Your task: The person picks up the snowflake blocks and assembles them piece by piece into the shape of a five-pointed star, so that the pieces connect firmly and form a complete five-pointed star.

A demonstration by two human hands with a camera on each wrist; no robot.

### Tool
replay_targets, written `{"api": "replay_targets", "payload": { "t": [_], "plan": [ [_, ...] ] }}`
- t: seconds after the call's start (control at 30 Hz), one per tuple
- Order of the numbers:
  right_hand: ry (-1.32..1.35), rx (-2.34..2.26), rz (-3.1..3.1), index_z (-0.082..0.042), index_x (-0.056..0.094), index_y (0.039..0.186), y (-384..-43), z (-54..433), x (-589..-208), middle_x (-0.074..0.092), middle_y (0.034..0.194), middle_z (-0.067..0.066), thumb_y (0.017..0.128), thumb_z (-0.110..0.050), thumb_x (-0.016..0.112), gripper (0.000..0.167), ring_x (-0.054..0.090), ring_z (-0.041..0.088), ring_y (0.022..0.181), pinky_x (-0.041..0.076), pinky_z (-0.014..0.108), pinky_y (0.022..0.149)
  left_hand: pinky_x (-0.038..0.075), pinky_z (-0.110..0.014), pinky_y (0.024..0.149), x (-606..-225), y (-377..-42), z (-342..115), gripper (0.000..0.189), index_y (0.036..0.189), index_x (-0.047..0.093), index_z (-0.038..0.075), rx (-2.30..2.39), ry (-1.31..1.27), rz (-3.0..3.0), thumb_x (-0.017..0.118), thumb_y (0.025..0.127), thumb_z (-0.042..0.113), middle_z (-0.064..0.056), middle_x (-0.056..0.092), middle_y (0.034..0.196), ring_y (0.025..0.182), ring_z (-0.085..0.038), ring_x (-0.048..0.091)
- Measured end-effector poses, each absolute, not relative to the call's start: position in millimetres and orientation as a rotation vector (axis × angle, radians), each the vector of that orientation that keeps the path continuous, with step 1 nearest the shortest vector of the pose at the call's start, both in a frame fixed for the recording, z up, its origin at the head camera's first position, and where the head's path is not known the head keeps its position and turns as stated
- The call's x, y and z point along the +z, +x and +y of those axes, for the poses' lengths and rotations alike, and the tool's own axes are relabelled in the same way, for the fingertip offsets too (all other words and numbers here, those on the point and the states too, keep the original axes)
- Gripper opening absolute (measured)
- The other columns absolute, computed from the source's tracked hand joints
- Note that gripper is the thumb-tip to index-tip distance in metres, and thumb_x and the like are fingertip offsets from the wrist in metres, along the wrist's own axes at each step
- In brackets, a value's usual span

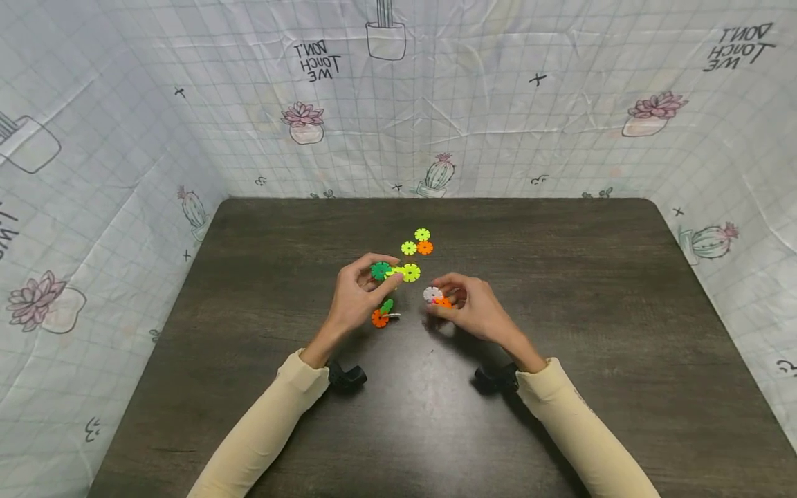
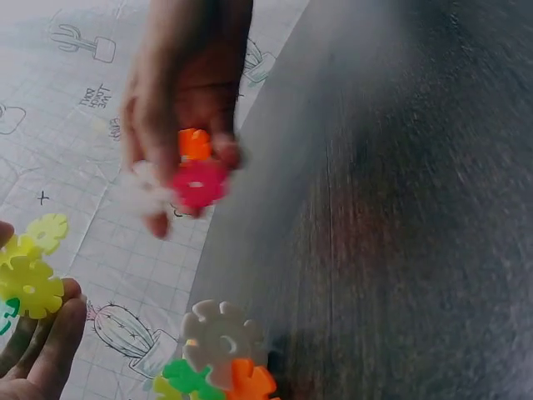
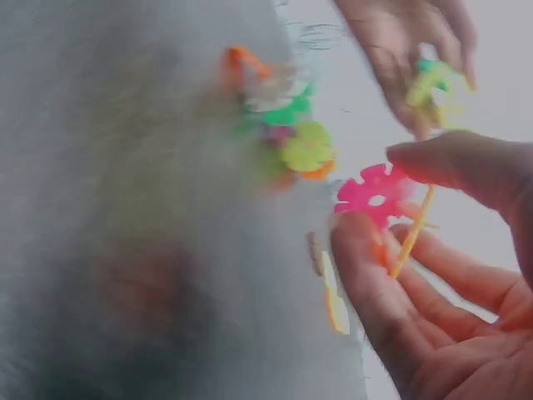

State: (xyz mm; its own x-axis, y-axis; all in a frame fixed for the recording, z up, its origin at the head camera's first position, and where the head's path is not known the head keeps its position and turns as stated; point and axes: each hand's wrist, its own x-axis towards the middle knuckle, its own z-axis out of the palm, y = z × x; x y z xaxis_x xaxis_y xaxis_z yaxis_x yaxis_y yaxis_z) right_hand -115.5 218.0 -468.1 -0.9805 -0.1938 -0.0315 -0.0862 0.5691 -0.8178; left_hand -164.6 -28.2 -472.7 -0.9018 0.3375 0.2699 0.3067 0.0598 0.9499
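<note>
While the left hand (image 1: pixel 355 296) pinches a joined cluster of plastic discs between thumb and fingers, a green disc (image 1: pixel 381 270) at one end and a yellow disc (image 1: pixel 411 272) at the other, the right hand (image 1: pixel 476 308) grips a second cluster made up of a white disc (image 1: pixel 432 294), an orange disc (image 1: pixel 443 302) and a pink disc (image 2: pixel 200 184). Both clusters are above the dark table (image 1: pixel 429 429), near each other but apart. Just beside the left hand, on its inner side, a third cluster (image 1: pixel 380 318) rests on the table, with orange, green and white discs joined at angles. Beyond the hands, two yellow discs (image 1: pixel 422 234) and another orange piece (image 1: pixel 425 247) lie close together. Cream sleeves (image 1: pixel 268 422) cover the forearms, a black wrist mount (image 1: pixel 347 377) sits at each cuff, and a printed cloth (image 1: pixel 535 41) hangs behind the table.
</note>
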Motion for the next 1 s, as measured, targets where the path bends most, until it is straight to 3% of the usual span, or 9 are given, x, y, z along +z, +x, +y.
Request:
{"api": "replay_targets", "payload": {
  "t": [0.07, 0.13, 0.23, 0.37, 0.5, 0.57, 0.8, 0.9, 1.0],
  "plan": [
    [-0.207, -1.520, 2.621, -0.008, 0.073, 0.119, -118, 224, -464, 0.076, 0.110, 0.011, 0.091, -0.021, 0.083, 0.033, 0.076, 0.020, 0.094, 0.062, 0.030, 0.082, 0.042, -0.020, 0.056, -473, -164, -28, 0.027, 0.121, 0.073, 0.013, 2.028, 0.690, 2.242, 0.078, 0.095, 0.020, -0.011, 0.063, 0.077, 0.052, -0.019, 0.041],
    [-0.190, -1.697, 2.531, -0.005, 0.073, 0.117, -119, 228, -461, 0.076, 0.107, 0.009, 0.094, -0.018, 0.080, 0.029, 0.076, 0.019, 0.094, 0.063, 0.029, 0.083, 0.052, -0.020, 0.063, -472, -163, -26, 0.028, 0.122, 0.071, 0.010, 2.037, 0.685, 2.197, 0.078, 0.095, 0.016, -0.010, 0.069, 0.091, 0.062, -0.031, 0.057],
    [-0.189, -1.922, 2.426, 0.000, 0.071, 0.116, -120, 231, -457, 0.074, 0.104, 0.003, 0.096, -0.014, 0.077, 0.025, 0.075, 0.017, 0.096, 0.064, 0.034, 0.086, 0.061, -0.023, 0.075, -471, -161, -24, 0.029, 0.122, 0.070, 0.010, 2.028, 0.680, 2.149, 0.078, 0.095, 0.014, -0.013, 0.069, 0.097, 0.082, -0.042, 0.069],
    [-0.211, -2.056, 2.367, 0.002, 0.070, 0.117, -121, 231, -456, 0.075, 0.107, -0.007, 0.097, -0.011, 0.076, 0.025, 0.070, 0.013, 0.101, 0.064, 0.034, 0.088, 0.062, -0.025, 0.078, -471, -159, -21, 0.029, 0.123, 0.069, 0.011, 1.991, 0.696, 2.147, 0.077, 0.096, 0.015, -0.015, 0.071, 0.106, 0.088, -0.031, 0.074],
    [-0.207, -2.084, 2.350, 0.001, 0.070, 0.119, -121, 230, -456, 0.077, 0.110, -0.008, 0.096, -0.010, 0.076, 0.027, 0.071, 0.014, 0.105, 0.064, 0.033, 0.089, 0.062, -0.024, 0.076, -472, -158, -19, 0.029, 0.123, 0.070, 0.008, 1.970, 0.704, 2.170, 0.078, 0.096, 0.017, -0.014, 0.072, 0.109, 0.083, -0.016, 0.073],
    [-0.197, -2.090, 2.346, 0.000, 0.070, 0.120, -120, 229, -456, 0.077, 0.110, -0.008, 0.096, -0.011, 0.077, 0.027, 0.072, 0.015, 0.106, 0.064, 0.034, 0.090, 0.061, -0.024, 0.074, -472, -157, -18, 0.028, 0.121, 0.071, 0.008, 1.965, 0.702, 2.180, 0.078, 0.095, 0.017, -0.013, 0.072, 0.108, 0.081, -0.019, 0.073],
    [-0.172, -2.133, 2.325, 0.004, 0.067, 0.118, -119, 225, -455, 0.075, 0.104, -0.008, 0.096, -0.007, 0.075, 0.026, 0.073, 0.009, 0.099, 0.063, 0.030, 0.089, 0.056, -0.022, 0.061, -473, -156, -17, 0.028, 0.121, 0.073, 0.007, 1.961, 0.715, 2.167, 0.078, 0.096, 0.019, -0.013, 0.075, 0.093, 0.078, -0.048, 0.071],
    [-0.171, -2.153, 2.306, 0.005, 0.066, 0.118, -119, 223, -456, 0.075, 0.104, -0.008, 0.096, -0.005, 0.074, 0.026, 0.073, 0.007, 0.097, 0.064, 0.033, 0.089, 0.054, -0.022, 0.058, -474, -155, -17, 0.032, 0.124, 0.071, 0.004, 1.960, 0.730, 2.131, 0.077, 0.096, 0.018, -0.014, 0.076, 0.098, 0.080, -0.048, 0.073],
    [-0.174, -2.148, 2.303, 0.004, 0.066, 0.117, -119, 223, -456, 0.075, 0.104, -0.007, 0.096, -0.007, 0.075, 0.026, 0.073, 0.007, 0.097, 0.064, 0.032, 0.088, 0.056, -0.022, 0.062, -474, -153, -17, 0.031, 0.124, 0.072, 0.009, 1.928, 0.745, 2.122, 0.079, 0.095, 0.019, -0.009, 0.076, 0.111, 0.081, -0.034, 0.075]
  ]
}}
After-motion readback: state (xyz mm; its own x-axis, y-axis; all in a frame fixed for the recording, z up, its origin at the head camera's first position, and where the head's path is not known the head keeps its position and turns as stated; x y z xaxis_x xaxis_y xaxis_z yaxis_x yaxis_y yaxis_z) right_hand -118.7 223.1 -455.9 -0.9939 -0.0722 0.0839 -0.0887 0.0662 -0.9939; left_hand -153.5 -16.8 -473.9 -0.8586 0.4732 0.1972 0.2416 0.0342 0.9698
